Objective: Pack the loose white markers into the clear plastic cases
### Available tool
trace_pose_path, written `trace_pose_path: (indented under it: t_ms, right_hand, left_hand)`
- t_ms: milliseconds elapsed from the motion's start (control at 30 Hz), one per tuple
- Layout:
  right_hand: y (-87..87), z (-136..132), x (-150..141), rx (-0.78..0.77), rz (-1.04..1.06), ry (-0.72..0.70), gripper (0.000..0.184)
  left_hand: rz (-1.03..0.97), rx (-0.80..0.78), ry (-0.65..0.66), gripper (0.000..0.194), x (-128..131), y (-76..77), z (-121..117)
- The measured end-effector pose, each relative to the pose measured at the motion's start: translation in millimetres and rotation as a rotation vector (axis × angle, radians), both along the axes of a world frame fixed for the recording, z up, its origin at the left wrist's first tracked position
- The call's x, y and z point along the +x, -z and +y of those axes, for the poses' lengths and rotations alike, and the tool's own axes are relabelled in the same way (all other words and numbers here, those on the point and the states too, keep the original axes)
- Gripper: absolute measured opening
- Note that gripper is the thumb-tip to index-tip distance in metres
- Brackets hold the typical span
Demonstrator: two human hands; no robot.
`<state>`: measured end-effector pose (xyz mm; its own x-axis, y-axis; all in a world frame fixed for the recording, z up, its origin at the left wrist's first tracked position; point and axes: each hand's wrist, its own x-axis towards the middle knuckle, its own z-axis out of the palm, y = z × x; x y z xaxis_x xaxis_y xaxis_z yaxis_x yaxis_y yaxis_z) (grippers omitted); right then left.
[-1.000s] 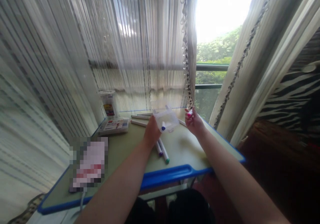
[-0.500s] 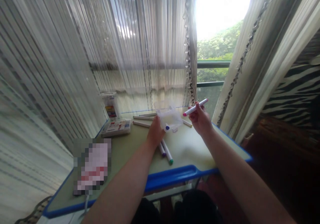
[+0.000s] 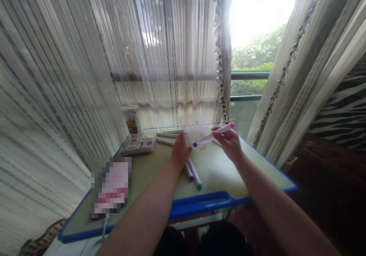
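Note:
My left hand (image 3: pixel 180 151) is closed on the left side of a clear plastic case (image 3: pixel 187 127), held tilted above the table. A blue marker end (image 3: pixel 195 144) shows inside the case at its lower left corner. My right hand (image 3: pixel 231 146) pinches a white marker (image 3: pixel 224 129) with a pink end pointing up to the right. The marker's other end reaches into the case opening. Below the left hand lie a green-capped marker (image 3: pixel 198 180) and a purple-capped marker (image 3: pixel 189 171). More white markers (image 3: pixel 166 141) lie behind the left hand, partly hidden.
A flat clear case with a printed label (image 3: pixel 138 144) lies at the table's left back, beside an upright clear container (image 3: pixel 130 122). A blurred-out pink object (image 3: pixel 114 185) with a cable lies at the left. The table (image 3: pixel 148 183) has a blue rim; curtains (image 3: pixel 166 58) hang behind.
My right hand has brought the pink-ended marker left and down, so its near end is now in the case. My left hand still holds the case. The view has shifted slightly.

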<state>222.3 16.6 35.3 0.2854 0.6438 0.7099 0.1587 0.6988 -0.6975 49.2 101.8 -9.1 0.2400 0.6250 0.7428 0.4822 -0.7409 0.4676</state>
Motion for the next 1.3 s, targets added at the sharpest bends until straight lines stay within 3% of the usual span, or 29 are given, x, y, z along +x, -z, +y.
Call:
trace_pose_path:
  t_ms: [167,300,1300]
  right_hand:
    - [6.5,-2,-9,0.157,-0.529,0.200,0.016]
    - [9.8,1,-11,0.214,-0.689,0.241,0.022]
    - [10.4,-5,-15,0.237,-0.718,0.257,0.022]
  left_hand:
    - [0.009,0.015,0.006,0.038,1,-1.1,-1]
    - [-0.009,0.004,0.002,0.037,0,-3.1,-2]
    - [-0.035,0.001,0.039,0.043,0,-5.4,-4]
